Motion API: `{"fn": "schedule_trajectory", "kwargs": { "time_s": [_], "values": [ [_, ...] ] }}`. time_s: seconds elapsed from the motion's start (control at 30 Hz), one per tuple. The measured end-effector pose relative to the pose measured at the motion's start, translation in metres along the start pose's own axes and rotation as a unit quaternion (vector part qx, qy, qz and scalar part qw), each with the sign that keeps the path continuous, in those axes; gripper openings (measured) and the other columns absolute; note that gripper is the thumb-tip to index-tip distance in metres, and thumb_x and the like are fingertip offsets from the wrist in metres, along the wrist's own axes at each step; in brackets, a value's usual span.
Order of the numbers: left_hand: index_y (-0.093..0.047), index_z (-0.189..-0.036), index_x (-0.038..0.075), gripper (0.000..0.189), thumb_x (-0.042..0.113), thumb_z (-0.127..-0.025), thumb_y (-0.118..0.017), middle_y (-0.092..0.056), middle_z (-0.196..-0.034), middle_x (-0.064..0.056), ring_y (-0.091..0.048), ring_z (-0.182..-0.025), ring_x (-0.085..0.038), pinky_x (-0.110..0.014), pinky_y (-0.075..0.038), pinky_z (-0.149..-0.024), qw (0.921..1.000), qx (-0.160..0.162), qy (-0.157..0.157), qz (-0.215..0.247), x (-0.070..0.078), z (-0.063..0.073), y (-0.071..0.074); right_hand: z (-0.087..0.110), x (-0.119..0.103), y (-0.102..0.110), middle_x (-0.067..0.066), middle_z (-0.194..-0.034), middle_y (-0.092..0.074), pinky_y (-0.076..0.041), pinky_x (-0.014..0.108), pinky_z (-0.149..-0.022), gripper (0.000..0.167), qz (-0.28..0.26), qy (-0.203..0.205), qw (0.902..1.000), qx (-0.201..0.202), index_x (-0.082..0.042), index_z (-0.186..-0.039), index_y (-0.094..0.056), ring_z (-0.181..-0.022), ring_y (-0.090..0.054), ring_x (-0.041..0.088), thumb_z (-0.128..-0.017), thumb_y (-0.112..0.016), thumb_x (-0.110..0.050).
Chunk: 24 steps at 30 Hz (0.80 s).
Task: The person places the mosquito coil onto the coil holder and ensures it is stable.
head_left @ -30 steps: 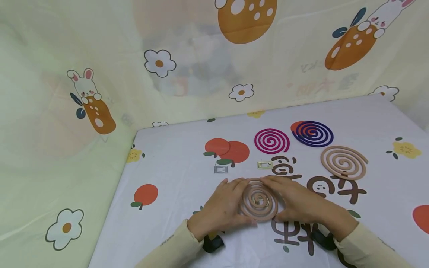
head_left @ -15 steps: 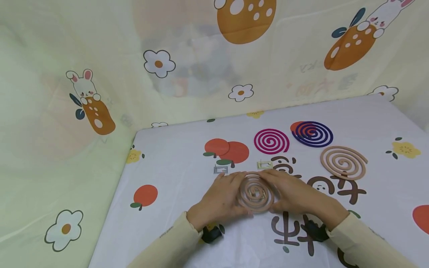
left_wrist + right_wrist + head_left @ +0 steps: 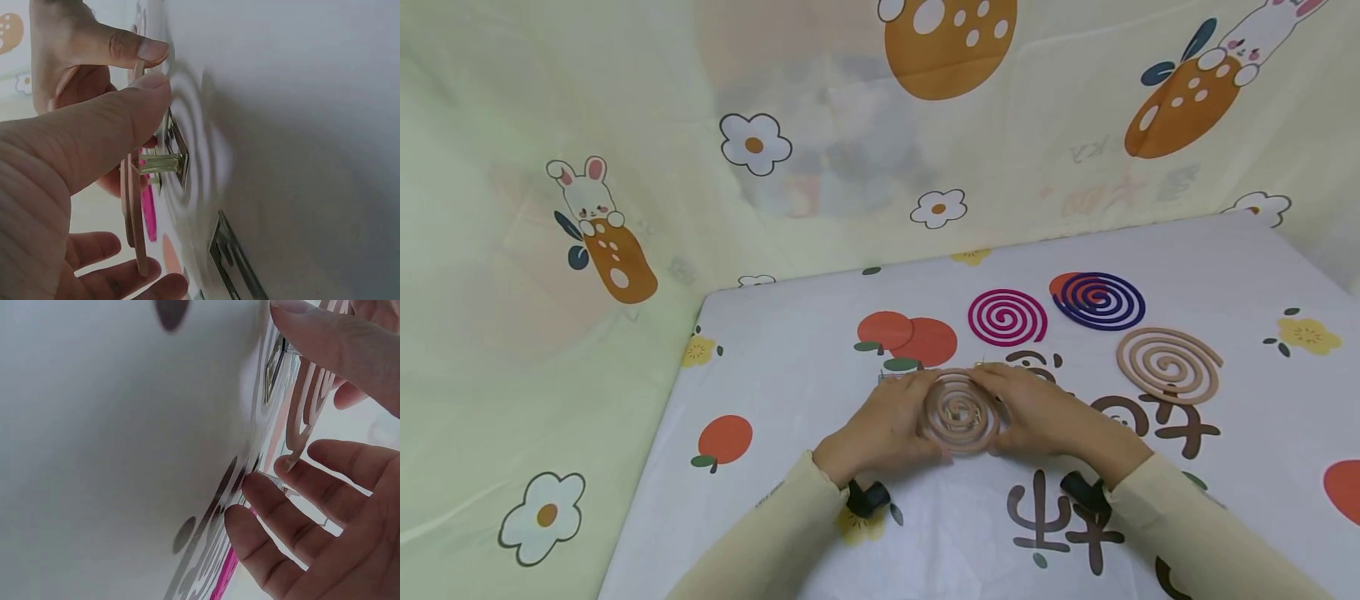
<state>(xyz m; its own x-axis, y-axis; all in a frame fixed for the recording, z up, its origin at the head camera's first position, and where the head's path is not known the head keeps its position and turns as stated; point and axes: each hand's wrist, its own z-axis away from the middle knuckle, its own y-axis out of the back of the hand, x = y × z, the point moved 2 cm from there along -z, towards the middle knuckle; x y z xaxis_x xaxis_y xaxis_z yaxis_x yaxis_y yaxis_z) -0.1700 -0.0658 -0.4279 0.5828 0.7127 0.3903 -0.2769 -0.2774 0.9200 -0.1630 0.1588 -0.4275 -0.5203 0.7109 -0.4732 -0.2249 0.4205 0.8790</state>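
A light-brown mosquito coil (image 3: 961,412) sits between both hands, mid-table in the head view. My left hand (image 3: 887,425) grips its left edge, with the thumb (image 3: 134,112) on the rim in the left wrist view. On the opposite edge my right hand (image 3: 1037,408) pinches the coil, its outer fingers spread loosely. Under the coil's centre shows a small metal coil stand (image 3: 161,164); whether it touches the table I cannot tell. Another metal stand (image 3: 232,259) lies on the table near the left hand, mostly hidden in the head view.
Farther back lie a pink coil (image 3: 1007,317), a dark-blue coil (image 3: 1099,301) and a second light-brown coil (image 3: 1169,365). They rest on a white tablecloth (image 3: 790,517) with printed fruit, flowers and lettering. A patterned curtain (image 3: 835,242) hangs behind and at the left.
Both hands have carried the light-brown coil and its stand away from the person and slightly left. The hands now cover most of the two loose stands in the head view.
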Motion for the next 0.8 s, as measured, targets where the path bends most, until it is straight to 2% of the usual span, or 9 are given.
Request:
{"fn": "schedule_trajectory", "kwargs": {
  "time_s": [0.2,0.5,0.67,0.8],
  "values": [
    [-0.042,-0.154,0.009,0.091,0.037,-0.082,-0.089,-0.057,-0.145,-0.008,-0.054,-0.133,-0.028,-0.041,-0.043,-0.115,0.9996,-0.009,0.017,0.022,-0.006,-0.004,0.004,-0.011,0.001,0.002,0.020,-0.143,-0.059,-0.047,0.063,-0.105,0.091,-0.001,0.005,1.0000,-0.001,0.000,-0.149,-0.053,-0.130,-0.057,0.044,-0.069,-0.094,-0.015],
    [-0.042,-0.154,0.008,0.090,0.032,-0.081,-0.090,-0.057,-0.145,-0.008,-0.053,-0.134,-0.027,-0.041,-0.044,-0.114,0.9991,-0.014,0.025,0.030,-0.012,-0.014,0.009,-0.025,0.004,0.001,0.024,-0.144,-0.057,-0.046,0.061,-0.108,0.091,0.001,-0.016,0.9998,-0.011,0.003,-0.149,-0.051,-0.132,-0.056,0.045,-0.071,-0.093,-0.014],
    [-0.045,-0.152,0.006,0.089,0.029,-0.080,-0.092,-0.057,-0.147,-0.010,-0.054,-0.135,-0.028,-0.042,-0.043,-0.115,0.9994,-0.012,0.012,0.029,-0.015,-0.023,0.014,-0.033,0.005,0.002,0.025,-0.144,-0.057,-0.047,0.061,-0.107,0.091,0.006,-0.033,0.9993,-0.018,0.003,-0.150,-0.050,-0.131,-0.057,0.044,-0.072,-0.094,-0.017],
    [-0.047,-0.152,0.007,0.089,0.030,-0.078,-0.093,-0.059,-0.146,-0.008,-0.055,-0.134,-0.024,-0.045,-0.038,-0.119,0.9999,-0.012,-0.004,0.004,-0.020,-0.032,0.018,-0.038,0.005,0.003,0.025,-0.144,-0.056,-0.049,0.060,-0.105,0.092,0.005,-0.048,0.9986,-0.022,0.003,-0.150,-0.050,-0.130,-0.058,0.043,-0.073,-0.094,-0.017]
  ]
}}
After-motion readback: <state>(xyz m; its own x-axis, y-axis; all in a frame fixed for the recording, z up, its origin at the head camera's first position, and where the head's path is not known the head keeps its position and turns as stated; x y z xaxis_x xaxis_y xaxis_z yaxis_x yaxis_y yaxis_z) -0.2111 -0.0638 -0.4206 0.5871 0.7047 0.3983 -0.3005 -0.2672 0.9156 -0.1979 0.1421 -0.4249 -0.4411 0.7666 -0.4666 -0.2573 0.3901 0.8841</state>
